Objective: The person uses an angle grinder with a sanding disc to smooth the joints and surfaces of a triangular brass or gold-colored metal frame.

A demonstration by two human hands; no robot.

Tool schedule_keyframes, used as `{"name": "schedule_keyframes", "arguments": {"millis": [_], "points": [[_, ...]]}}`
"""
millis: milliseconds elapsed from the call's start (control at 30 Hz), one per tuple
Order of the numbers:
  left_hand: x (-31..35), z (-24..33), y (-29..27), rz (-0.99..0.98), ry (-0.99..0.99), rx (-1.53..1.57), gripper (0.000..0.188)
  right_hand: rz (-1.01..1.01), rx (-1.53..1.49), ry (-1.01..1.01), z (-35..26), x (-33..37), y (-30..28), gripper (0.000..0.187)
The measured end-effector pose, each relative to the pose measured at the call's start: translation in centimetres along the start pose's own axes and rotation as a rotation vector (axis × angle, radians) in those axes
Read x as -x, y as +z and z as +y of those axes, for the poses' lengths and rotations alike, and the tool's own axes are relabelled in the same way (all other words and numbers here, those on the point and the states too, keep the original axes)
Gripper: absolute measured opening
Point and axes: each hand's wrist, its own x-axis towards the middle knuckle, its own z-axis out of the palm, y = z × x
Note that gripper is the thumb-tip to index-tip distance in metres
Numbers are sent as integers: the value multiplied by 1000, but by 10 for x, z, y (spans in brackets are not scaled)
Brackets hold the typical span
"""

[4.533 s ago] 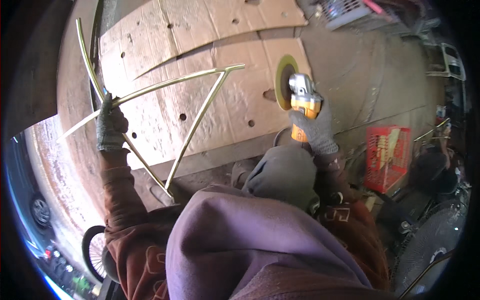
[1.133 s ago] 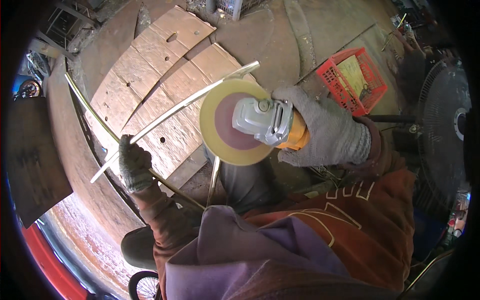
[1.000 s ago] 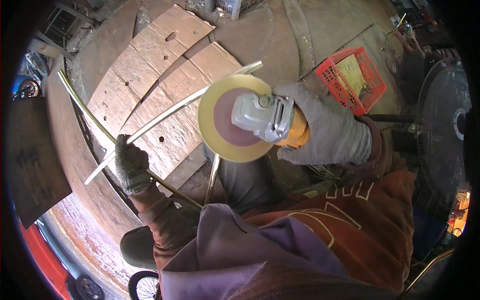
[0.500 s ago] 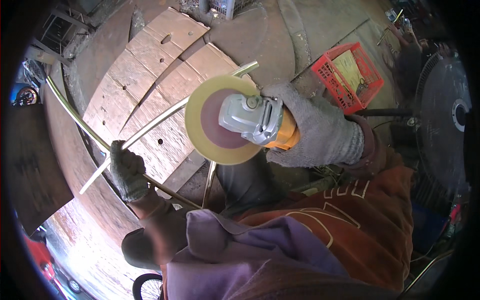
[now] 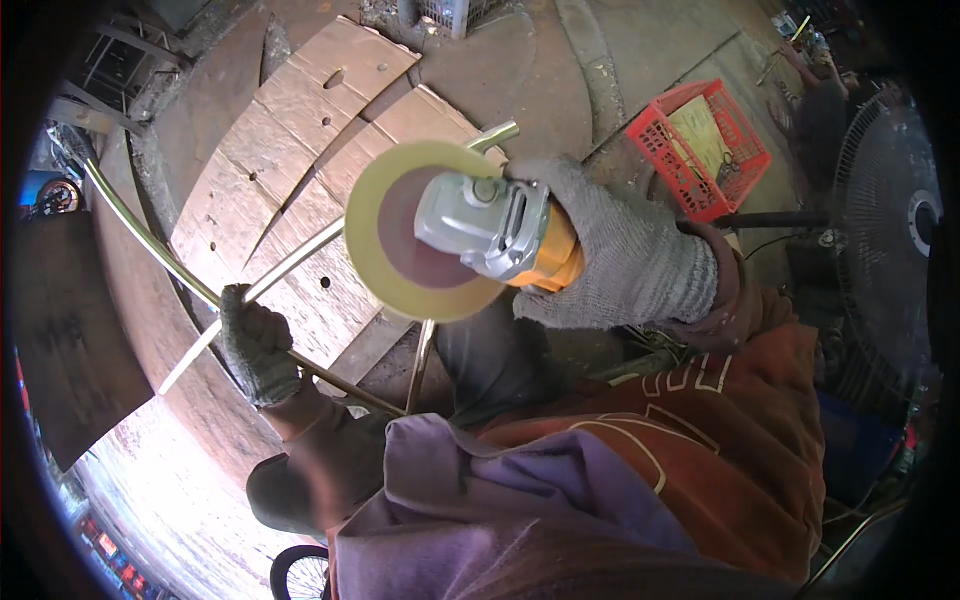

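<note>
My left hand [image 5: 256, 345], in a grey glove, is closed round the frame [image 5: 298, 260] where 2 of its shiny gold tubes cross. 1 curved tube runs from the far left through my grip toward my lap. Another slants up to the right, passes behind the disc [image 5: 368, 235] and shows its tip past the far edge. A 3rd piece comes out below the disc and runs down toward me. I see the frame in front of the cardboard [image 5: 290, 130]; I cannot tell whether they touch.

My right hand [image 5: 625, 250], gloved too, is wrapped round the orange body of the grinder [image 5: 480, 225]. Its silver head points left, and the disc, yellow with a dull purple middle, stands between me and the slanting tube. I cannot tell if it touches the metal or if it is spinning.

The cardboard, with dark holes in it, lies on the brown floor [image 5: 560, 75]. To my right is a red crate [image 5: 658, 158] with a yellowish sheet [image 5: 700, 138] inside, and beyond it a big fan [image 5: 880, 225]. A dark panel [image 5: 70, 330] is at my far left, and a spoked wheel [image 5: 303, 578] shows near my left side.
</note>
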Motion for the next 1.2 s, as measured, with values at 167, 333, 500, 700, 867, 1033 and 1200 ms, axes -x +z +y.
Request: {"name": "schedule_keyframes", "arguments": {"millis": [167, 333, 500, 700, 867, 1033, 1200], "points": [[5, 1, 6, 4, 49, -52, 20, -42, -6, 24, -6, -2, -2, 92], [6, 0, -16, -38, 97, -103, 28, 23, -51, -51, -4, 1, 3, 88], [9, 2, -14, -103, 108, -101, 28, 202, 130, -57, 6, 9, -14, 82], [12, 8, 5, -92, 89, -60, 24, 132, -80, -191, 4, 8, 1, 95], [11, 3, -7, -149, 114, -63, 28, 137, -66, 47, 11, 22, -15, 96], [-22, 5, 9, -90, 46, 73, 28, 234, -373, 105, 33, 57, -9, 90], [-94, 62, -27, -316, -39, 557, 37, 334, -309, 288, 46, 72, -10, 91]]}}
